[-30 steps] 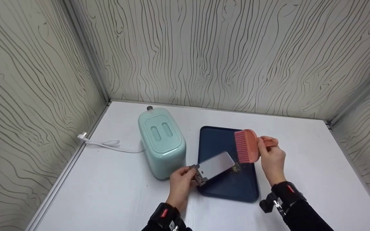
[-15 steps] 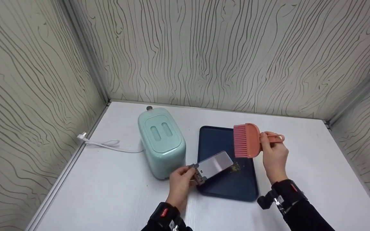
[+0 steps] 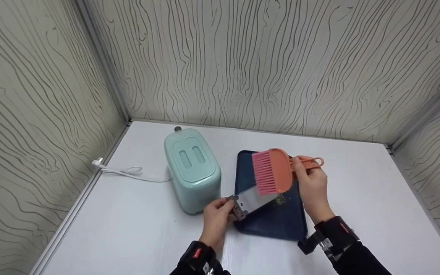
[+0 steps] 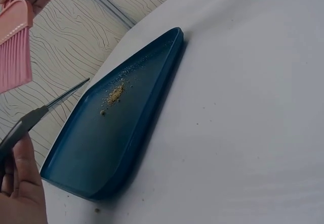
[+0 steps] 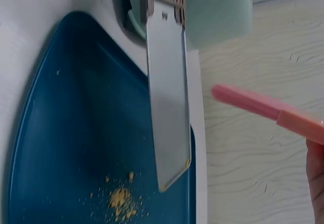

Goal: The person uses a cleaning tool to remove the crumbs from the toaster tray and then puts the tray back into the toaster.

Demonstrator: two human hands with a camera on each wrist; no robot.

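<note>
Moving toward 9 o'clock, the right hand (image 3: 307,182) now grips the brush (image 3: 272,171) above the metal plate (image 3: 253,199), which the left hand (image 3: 215,218) pinches, tilted over the blue tray (image 3: 281,225).

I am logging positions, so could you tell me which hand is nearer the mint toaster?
Left. The left hand is just right of the toaster; the right hand is farther right, over the tray.

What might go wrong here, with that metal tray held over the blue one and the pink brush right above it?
Crumbs lie near the blue tray's right rim; a hard sweep of the pink brush might flick them onto the white table. The left hand only pinches the tilted crumb tray at its end, so brushing could knock it loose.
</note>
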